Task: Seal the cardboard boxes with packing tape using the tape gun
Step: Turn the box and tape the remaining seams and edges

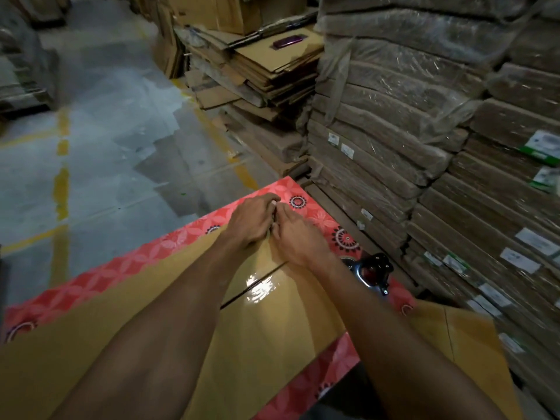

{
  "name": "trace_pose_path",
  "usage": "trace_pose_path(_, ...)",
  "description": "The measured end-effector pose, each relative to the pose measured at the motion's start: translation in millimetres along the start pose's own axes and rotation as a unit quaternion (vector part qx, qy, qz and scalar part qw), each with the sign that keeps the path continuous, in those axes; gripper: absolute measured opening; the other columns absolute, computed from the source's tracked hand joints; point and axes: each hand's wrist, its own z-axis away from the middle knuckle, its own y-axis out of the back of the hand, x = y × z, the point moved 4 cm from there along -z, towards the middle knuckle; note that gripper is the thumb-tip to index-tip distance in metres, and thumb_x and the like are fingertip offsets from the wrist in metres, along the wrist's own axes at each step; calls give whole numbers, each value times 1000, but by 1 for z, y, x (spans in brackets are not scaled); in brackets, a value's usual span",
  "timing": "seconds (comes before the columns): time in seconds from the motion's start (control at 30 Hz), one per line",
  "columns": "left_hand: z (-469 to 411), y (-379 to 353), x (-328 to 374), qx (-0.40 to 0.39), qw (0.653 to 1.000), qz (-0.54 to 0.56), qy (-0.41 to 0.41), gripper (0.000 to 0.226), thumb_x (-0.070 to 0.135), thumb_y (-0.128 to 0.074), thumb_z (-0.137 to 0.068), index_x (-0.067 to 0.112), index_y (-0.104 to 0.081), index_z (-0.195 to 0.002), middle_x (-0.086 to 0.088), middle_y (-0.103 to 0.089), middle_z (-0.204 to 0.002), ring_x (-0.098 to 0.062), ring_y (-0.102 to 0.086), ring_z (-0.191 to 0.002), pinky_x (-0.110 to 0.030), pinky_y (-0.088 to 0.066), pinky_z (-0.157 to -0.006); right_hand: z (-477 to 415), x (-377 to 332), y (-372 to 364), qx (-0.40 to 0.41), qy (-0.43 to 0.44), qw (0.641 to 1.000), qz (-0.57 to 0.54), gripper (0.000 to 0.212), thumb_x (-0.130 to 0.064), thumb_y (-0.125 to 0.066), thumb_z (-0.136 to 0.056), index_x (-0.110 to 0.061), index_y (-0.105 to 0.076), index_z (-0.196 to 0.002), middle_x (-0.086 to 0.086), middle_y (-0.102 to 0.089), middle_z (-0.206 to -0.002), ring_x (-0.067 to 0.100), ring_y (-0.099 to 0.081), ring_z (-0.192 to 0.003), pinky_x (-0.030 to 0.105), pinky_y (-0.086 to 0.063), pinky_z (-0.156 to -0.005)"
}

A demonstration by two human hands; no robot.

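Tape end is being pinched by both hands, left hand [253, 219] and right hand [295, 237], curled closed at the cardboard box [272, 322] far edge; wrinkling or lifting is being risked if pressed unevenly.

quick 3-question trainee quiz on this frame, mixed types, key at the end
1. True or false: the tape gun is held in the right hand.
2. Where are both hands? A) at the far edge of the cardboard box B) on the wrapped stacks C) on the floor
3. Fill in: shiny ____ runs along the box seam.

Key: 1 false, it lies on the red patterned table cover beside the box; 2 A, left hand included; 3 tape.
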Motion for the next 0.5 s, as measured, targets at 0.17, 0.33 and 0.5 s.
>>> trace_pose_path(0.17, -9, -12, -7, -41, 996, -72, 44, 44, 45, -17, -97, 24, -54, -105, -15, -68, -111, -41, -63, -101, -49, -51, -84, 3, 4, -6, -14, -30, 998, 50, 57, -32, -27, -104, -11, -16, -157, 7, -24, -163, 23, -35, -144, 43, -29, -114)
trace_pose_path(0.33, -17, -15, -4, -78, 989, -119, 49, 46, 42, -16, -103, 18, -56, -109, -16, -64, -121, -40, -60, -111, -46, -47, -91, 13, 7, -3, -57, -30, 997, 44, 62, -41, -24, -106, -14, -5, -159, 4, -7, -167, 20, -16, -152, 43, -18, -120)
trace_pose_path(0.5, -16, -17, -9, -53, 989, -123, 66, 76, 62, 2, -92, 19, -57, -109, -17, -67, -117, -40, -63, -105, -49, -50, -89, 62, 22, 0, -46, -34, 996, 74, 62, -47, -21, -105, -20, -6, -159, -3, -1, -167, 16, -8, -153, 46, -16, -123)
